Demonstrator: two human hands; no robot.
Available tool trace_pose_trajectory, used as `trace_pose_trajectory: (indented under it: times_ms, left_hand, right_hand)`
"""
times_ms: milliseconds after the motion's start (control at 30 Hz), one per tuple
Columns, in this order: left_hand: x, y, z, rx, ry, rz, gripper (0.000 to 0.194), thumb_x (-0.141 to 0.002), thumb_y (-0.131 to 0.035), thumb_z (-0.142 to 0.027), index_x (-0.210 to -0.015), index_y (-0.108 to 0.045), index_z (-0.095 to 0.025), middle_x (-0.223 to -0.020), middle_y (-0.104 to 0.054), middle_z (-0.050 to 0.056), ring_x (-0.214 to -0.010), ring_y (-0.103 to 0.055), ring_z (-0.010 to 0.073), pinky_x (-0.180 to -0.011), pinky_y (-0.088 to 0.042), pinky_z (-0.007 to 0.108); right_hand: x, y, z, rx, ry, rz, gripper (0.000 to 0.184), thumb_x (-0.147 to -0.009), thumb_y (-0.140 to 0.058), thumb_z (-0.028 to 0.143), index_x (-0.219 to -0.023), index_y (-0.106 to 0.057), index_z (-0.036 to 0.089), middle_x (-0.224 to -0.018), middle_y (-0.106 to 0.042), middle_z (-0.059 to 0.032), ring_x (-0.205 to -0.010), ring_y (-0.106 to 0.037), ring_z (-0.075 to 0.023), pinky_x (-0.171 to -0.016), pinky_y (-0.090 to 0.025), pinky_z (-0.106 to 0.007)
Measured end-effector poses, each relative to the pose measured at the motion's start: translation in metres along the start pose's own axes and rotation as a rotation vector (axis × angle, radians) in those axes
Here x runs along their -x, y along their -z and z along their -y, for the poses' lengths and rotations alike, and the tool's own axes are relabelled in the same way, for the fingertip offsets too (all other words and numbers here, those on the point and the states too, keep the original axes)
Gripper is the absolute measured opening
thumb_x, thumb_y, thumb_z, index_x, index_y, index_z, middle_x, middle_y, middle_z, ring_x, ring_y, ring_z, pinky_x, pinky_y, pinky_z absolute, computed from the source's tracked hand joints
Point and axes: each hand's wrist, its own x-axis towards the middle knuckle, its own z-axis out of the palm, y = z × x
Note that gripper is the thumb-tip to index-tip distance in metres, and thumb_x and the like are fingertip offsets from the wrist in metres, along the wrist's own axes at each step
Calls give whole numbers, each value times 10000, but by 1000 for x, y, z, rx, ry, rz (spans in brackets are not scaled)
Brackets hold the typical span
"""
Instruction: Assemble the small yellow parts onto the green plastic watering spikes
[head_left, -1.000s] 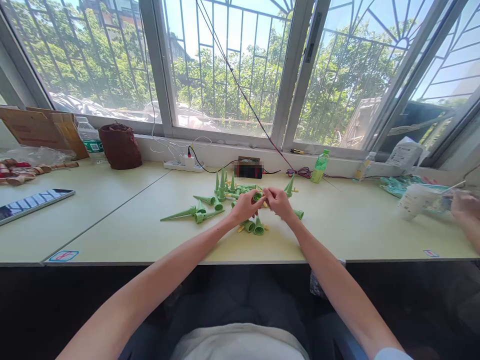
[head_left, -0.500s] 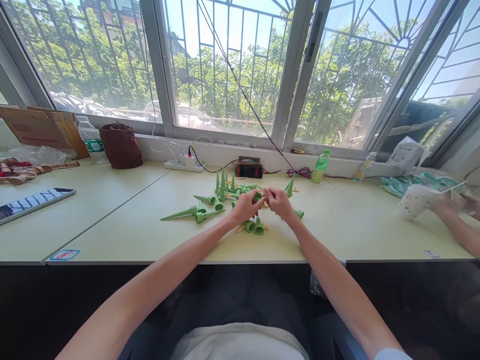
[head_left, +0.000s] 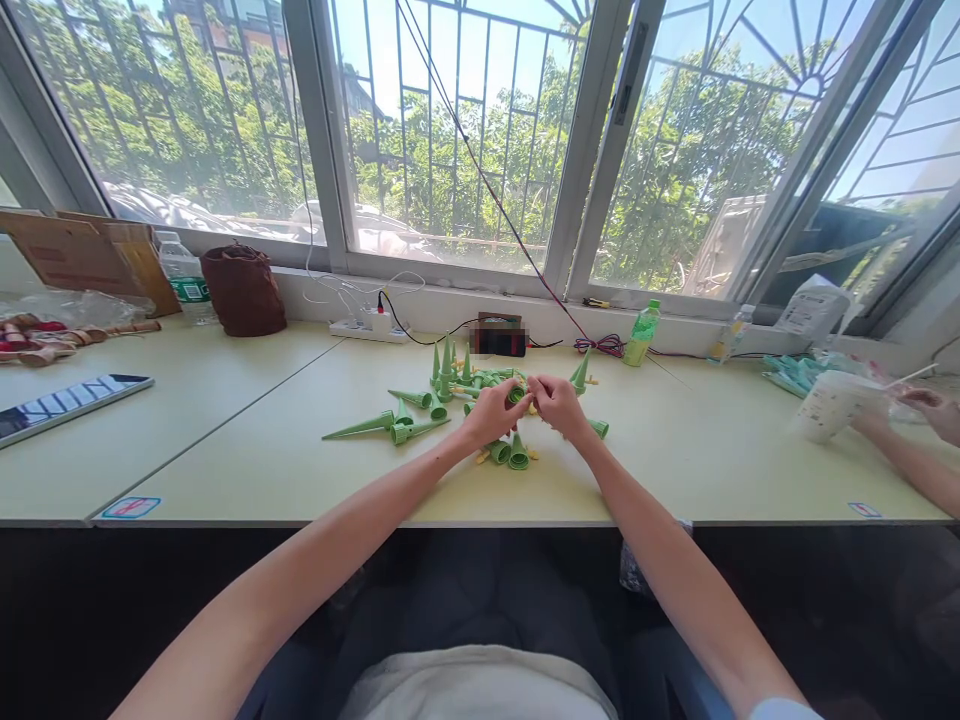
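My left hand (head_left: pixel 496 412) is closed around a green plastic watering spike (head_left: pixel 516 396), its round open end facing up toward me. Against it, my right hand (head_left: pixel 553 402) pinches with thumb and fingertips; what lies in that pinch is too small and covered to make out. Around both hands lie several more green spikes, among them a long one on the left (head_left: pixel 358 425) and an open-ended one in front (head_left: pixel 518 452). Some spikes stand point up behind my left hand (head_left: pixel 445 372). Small yellow pieces (head_left: pixel 533 455) show beside some of them.
A dark device (head_left: pixel 499 340) and a power strip (head_left: pixel 367 328) sit by the window. Farther right stands a green bottle (head_left: pixel 642 333). At the right edge, another person's hands (head_left: pixel 930 410) work near a white patterned bag (head_left: pixel 829 405). A tablet (head_left: pixel 71 405) and brown pouch (head_left: pixel 243 290) are left.
My hands stay almost in the same place and grip. At the right, the other person's hand has shifted by the white bag and the teal packets.
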Motion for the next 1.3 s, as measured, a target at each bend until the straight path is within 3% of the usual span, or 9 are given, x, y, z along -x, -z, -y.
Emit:
trace_pose_trajectory:
  times_ms: [500, 1300]
  left_hand:
    - [-4, -3, 4, 210, 68, 58, 363, -872, -541, -503, -1031, -578, -179, -694, -685, 12, -481, -633, 128, -425, -490, 216]
    - [-4, -5, 7, 269, 78, 91, 433, -868, -534, -553, -1073, -590, -176, -720, -687, 24, -483, -632, 123, -412, -506, 218]
  right_hand:
    - [0, 0, -1, 28, 10, -16, 448, -914, -406, 526, -601, -431, 206, -466, -442, 22, -491, -388, -118, -512, -301, -250]
    - [1, 0, 3, 6, -20, 32, 427, -931, -381, 514, -620, -398, 221, -459, -458, 24, -453, -396, -123, -500, -307, -257]
